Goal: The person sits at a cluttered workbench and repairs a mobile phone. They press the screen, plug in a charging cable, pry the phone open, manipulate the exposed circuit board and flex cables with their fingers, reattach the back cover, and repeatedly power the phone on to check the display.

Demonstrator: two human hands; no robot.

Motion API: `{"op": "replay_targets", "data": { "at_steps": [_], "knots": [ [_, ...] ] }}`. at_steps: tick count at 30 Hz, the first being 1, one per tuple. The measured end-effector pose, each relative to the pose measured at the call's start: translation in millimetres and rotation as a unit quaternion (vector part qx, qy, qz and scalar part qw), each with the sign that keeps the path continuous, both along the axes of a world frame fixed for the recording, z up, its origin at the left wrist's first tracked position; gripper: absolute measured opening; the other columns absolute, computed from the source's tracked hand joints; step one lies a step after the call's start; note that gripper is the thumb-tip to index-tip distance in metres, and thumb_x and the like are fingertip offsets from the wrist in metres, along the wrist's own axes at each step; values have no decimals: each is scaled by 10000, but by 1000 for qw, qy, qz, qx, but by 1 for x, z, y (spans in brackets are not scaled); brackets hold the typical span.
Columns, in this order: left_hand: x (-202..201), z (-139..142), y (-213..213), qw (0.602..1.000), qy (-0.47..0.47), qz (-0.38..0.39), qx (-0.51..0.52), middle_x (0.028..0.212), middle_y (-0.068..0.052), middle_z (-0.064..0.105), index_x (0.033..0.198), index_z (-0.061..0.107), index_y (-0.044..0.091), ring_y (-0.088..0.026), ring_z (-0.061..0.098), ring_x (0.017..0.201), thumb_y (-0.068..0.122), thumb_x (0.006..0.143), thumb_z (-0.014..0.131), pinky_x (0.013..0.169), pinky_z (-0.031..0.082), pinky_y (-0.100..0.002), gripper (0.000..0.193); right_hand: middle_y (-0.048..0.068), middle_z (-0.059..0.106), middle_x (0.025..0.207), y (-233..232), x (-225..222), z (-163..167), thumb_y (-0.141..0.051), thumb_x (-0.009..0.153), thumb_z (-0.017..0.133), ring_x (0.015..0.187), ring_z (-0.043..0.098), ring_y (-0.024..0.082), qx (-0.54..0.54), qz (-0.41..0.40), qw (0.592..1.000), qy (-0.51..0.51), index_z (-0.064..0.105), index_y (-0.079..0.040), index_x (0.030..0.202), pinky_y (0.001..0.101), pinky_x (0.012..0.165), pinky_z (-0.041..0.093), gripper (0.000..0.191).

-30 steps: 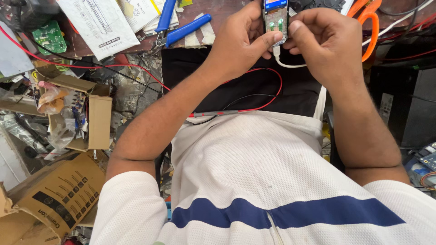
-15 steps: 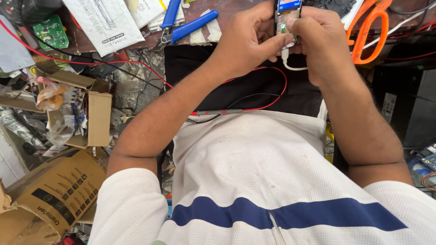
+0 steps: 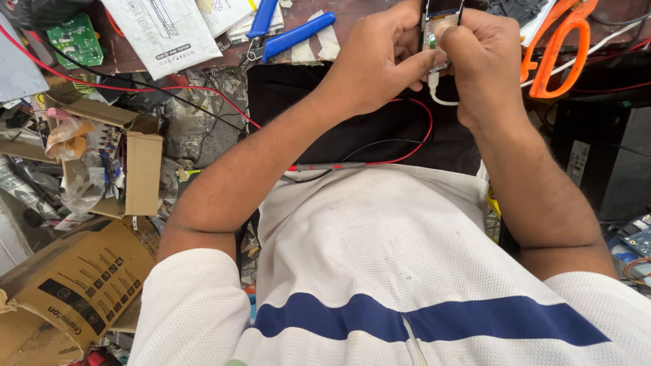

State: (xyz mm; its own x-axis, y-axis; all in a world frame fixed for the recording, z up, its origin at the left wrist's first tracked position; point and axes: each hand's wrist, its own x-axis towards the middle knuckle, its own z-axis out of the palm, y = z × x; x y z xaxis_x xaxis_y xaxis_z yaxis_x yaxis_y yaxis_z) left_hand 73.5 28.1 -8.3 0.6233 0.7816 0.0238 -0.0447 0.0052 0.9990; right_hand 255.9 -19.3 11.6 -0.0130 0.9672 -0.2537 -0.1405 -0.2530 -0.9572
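Both hands meet at the top of the head view around a small circuit board [image 3: 439, 20] with a blue screen part. My left hand [image 3: 376, 64] grips the board from the left, thumb pressing on its lower end. My right hand [image 3: 485, 57] pinches the board from the right, where a white cable [image 3: 441, 98] loops out below it. A red probe lead [image 3: 325, 167] and a thin black wire lie across my white shirt and a black mat [image 3: 380, 135] beneath the hands.
Blue-handled pliers [image 3: 291, 34] and papers lie at top left, orange scissors [image 3: 553, 51] at top right. A green circuit board [image 3: 74, 37] sits far left. Open cardboard boxes [image 3: 115, 163] of parts crowd the left side, another box [image 3: 68, 291] at lower left.
The hands and board have shifted up toward the frame's top edge and closed in tighter on the board; the white cable hangs closer under the fingers.
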Motion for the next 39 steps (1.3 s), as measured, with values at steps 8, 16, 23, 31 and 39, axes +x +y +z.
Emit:
{"op": "replay_targets", "data": {
  "at_steps": [8, 16, 23, 31, 39],
  "knots": [
    [-1, -2, 6, 999, -35, -31, -18, 900, -32, 738, 1223, 599, -19, -73, 748, 748, 60, 1049, 738, 659, 644, -233, 235, 54, 677, 900, -1, 1, -3, -68, 1080, 543, 744, 622, 106, 4, -1, 1000, 13, 674, 36, 1033, 268, 682, 545, 173],
    [-2, 0, 4, 1000, -16, -15, -10, 839, -18, 691, 1170, 595, -19, -64, 721, 717, 66, 1023, 755, 628, 635, -228, 233, 43, 656, 855, -2, 1, -14, -62, 1092, 542, 689, 610, 92, 30, -4, 999, 15, 657, 24, 998, 259, 678, 530, 172],
    [2, 0, 3, 999, -23, 3, -47, 841, -13, 682, 1111, 611, -17, -61, 705, 731, 48, 995, 764, 618, 648, -238, 202, 29, 641, 834, -3, 1, -20, -58, 1092, 546, 719, 581, 79, 38, 2, 999, 1, 651, 25, 940, 234, 685, 502, 202],
    [1, 0, 3, 998, -30, -3, -61, 935, -30, 732, 1156, 616, -18, -64, 742, 809, 2, 1008, 708, 663, 682, -235, 175, 23, 657, 881, -3, 3, -19, -74, 1078, 550, 773, 603, 78, 40, 13, 999, -19, 655, -10, 957, 241, 727, 517, 173],
    [-1, -2, 5, 996, -28, -24, -77, 930, -47, 729, 1221, 611, -11, -73, 723, 795, 25, 1013, 723, 675, 687, -245, 239, 33, 660, 922, -2, 6, -16, -96, 1057, 530, 793, 605, 85, 4, 20, 999, 28, 650, 0, 1008, 254, 746, 541, 161]
  ]
}}
